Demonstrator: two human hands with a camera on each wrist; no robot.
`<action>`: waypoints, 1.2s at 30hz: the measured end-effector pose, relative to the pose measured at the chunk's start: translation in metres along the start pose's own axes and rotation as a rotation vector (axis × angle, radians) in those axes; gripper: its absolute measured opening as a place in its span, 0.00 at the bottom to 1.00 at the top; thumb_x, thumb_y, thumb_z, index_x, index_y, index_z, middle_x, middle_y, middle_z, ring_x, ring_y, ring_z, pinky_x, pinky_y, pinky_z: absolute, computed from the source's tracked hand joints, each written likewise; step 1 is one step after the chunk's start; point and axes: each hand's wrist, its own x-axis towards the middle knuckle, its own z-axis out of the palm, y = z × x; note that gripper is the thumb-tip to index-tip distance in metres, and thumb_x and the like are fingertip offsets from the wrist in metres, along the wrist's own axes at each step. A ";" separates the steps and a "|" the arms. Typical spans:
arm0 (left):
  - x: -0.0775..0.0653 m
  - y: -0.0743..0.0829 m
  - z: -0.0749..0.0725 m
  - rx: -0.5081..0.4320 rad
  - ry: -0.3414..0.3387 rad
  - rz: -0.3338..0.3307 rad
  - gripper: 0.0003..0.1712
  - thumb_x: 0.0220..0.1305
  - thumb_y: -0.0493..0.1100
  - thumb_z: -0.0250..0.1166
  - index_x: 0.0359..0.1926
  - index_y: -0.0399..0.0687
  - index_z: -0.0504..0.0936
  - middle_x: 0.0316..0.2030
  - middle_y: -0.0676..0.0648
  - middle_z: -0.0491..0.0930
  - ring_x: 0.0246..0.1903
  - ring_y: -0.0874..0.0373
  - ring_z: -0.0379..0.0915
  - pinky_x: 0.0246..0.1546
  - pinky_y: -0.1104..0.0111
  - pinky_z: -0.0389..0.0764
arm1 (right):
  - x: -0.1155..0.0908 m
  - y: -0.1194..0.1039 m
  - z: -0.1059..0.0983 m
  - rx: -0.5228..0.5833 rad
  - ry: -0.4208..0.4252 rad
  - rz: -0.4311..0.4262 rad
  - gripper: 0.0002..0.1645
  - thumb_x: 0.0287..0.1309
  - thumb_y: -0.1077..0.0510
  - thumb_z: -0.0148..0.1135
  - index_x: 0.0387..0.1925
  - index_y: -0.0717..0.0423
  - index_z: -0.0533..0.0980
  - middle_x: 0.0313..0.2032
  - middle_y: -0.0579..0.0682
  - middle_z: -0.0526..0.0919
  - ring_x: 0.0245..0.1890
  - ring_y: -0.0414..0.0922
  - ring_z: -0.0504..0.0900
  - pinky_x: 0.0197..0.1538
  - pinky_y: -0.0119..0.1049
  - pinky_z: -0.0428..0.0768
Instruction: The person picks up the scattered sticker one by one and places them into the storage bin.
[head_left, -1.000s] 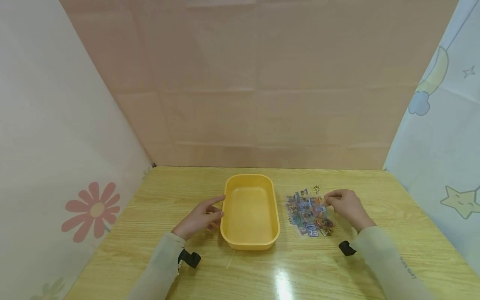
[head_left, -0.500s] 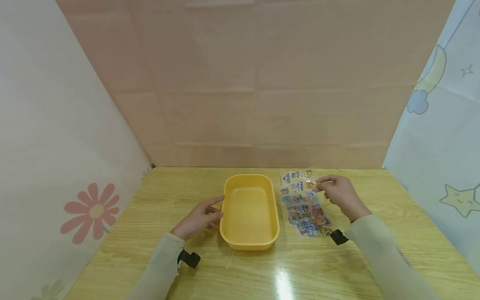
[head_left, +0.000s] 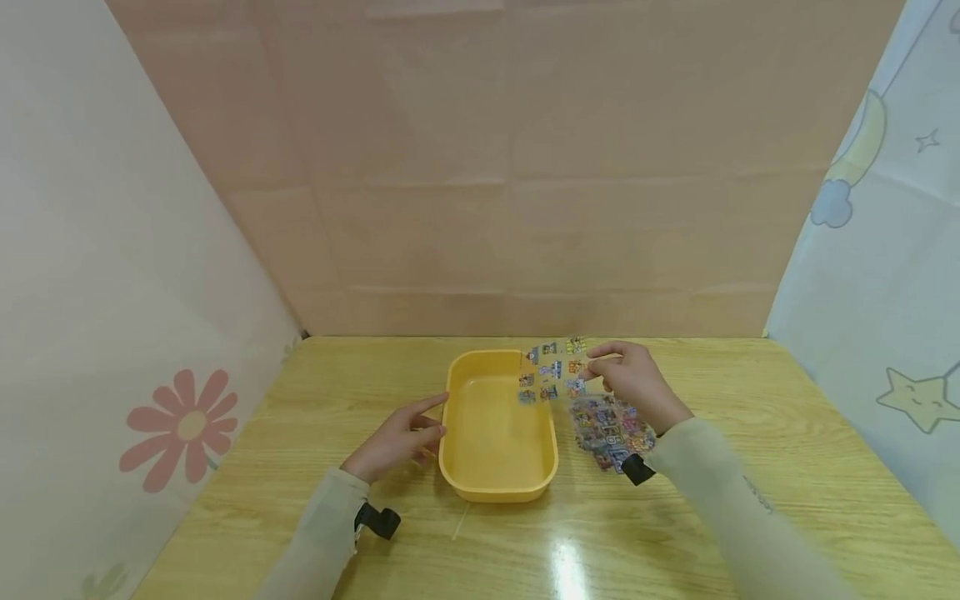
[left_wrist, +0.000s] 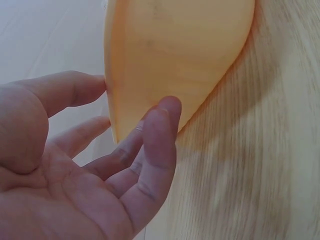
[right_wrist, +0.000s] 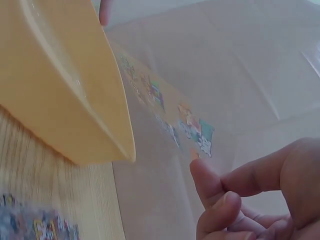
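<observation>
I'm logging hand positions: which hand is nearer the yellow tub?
Left: the left hand touches the yellow tub on its left, while the right hand hovers off its right, pinching a transparent sticker sheet.

The prints on the clear sheet (head_left: 551, 370) in the right hand (head_left: 636, 381) are too small to read. Near that hand's wrist, the other sheets (right_wrist: 37, 220) are blurred and cut off. The box (head_left: 497, 442) touching the left hand (head_left: 403, 435) runs past both wrist views' edges.

The left hand (left_wrist: 75, 190) (palm showing) touches the yellow tub (left_wrist: 175, 50).
</observation>
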 end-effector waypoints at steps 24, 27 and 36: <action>0.003 0.002 0.010 0.006 -0.001 0.013 0.36 0.75 0.44 0.59 0.78 0.51 0.57 0.47 0.40 0.81 0.37 0.49 0.83 0.37 0.56 0.84 | 0.006 -0.025 0.065 -0.114 -0.130 0.008 0.21 0.67 0.63 0.54 0.60 0.61 0.71 0.34 0.48 0.89 0.37 0.52 0.81 0.45 0.46 0.78; 0.003 0.002 0.010 0.012 -0.001 0.014 0.36 0.75 0.44 0.59 0.78 0.51 0.57 0.47 0.40 0.81 0.37 0.49 0.82 0.36 0.56 0.84 | 0.008 -0.024 0.071 -0.120 -0.132 0.013 0.22 0.65 0.63 0.55 0.60 0.61 0.72 0.33 0.48 0.89 0.40 0.52 0.82 0.47 0.48 0.79; 0.004 0.004 0.012 0.017 -0.010 0.020 0.36 0.75 0.44 0.59 0.78 0.50 0.57 0.48 0.40 0.81 0.37 0.50 0.82 0.36 0.56 0.84 | 0.012 -0.022 0.087 -0.149 -0.155 0.034 0.24 0.61 0.63 0.62 0.60 0.60 0.72 0.40 0.52 0.85 0.44 0.57 0.82 0.47 0.49 0.81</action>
